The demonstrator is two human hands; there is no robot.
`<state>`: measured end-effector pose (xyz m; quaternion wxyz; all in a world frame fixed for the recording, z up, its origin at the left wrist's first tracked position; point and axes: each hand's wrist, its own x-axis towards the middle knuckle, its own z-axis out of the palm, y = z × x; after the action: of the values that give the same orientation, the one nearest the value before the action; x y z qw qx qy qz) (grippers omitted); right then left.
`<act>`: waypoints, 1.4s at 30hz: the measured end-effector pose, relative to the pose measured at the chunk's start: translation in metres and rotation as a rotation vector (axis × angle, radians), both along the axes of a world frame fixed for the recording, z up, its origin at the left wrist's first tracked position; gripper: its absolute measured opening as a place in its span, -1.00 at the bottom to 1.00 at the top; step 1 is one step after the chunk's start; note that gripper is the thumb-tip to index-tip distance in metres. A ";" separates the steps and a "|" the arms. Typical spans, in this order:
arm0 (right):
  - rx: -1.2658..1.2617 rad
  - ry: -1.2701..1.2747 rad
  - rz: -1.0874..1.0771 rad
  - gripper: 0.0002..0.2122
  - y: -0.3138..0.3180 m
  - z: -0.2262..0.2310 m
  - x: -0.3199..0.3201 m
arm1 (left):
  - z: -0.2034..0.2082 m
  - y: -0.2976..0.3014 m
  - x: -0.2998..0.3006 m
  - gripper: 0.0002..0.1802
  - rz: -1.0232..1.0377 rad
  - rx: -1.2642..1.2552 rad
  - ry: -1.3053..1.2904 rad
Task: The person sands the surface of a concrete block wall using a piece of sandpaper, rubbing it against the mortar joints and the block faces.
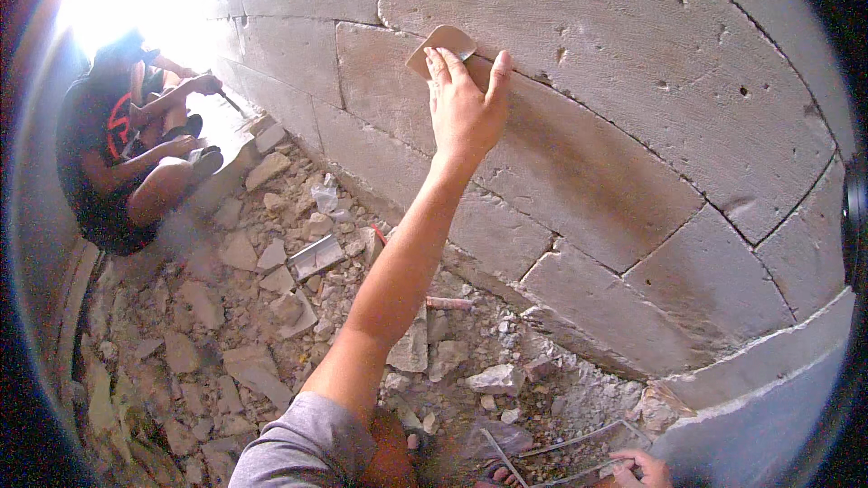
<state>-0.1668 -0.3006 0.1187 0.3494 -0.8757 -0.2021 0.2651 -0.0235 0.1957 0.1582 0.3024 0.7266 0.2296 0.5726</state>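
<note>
My left hand (pixel 463 107) is stretched out to the grey block wall (pixel 588 172). Its fingers press a thin tan flat piece with rounded corners (pixel 443 38) against the wall, just under a mortar joint; its exact kind does not show. The thumb stands apart on the right side. At the lower right edge, my right hand (pixel 644 470) is partly cut off by the picture, its bent fingers at the end of a thin grey metal frame (pixel 579 441) that lies low over the rubble. A dark, damp-looking patch (pixel 624 190) runs across the blocks below the left hand.
Broken blocks and rubble (pixel 258 370) cover the floor along the wall. Among them lie a grey metal channel piece (pixel 316 258) and clear plastic (pixel 325 196). Another person (pixel 136 140) sits at the far left, holding a dark-handled tool (pixel 232 103). A low ledge (pixel 768 370) rises at the right.
</note>
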 end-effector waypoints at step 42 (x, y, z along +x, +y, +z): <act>-0.124 0.048 -0.002 -0.77 0.030 0.001 0.010 | -0.004 0.077 0.001 0.04 0.164 -0.001 0.072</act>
<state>-0.1565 -0.2702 0.1195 0.2994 -0.8892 -0.1762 0.2977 -0.0224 0.2729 0.1543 0.2463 0.7254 0.2996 0.5687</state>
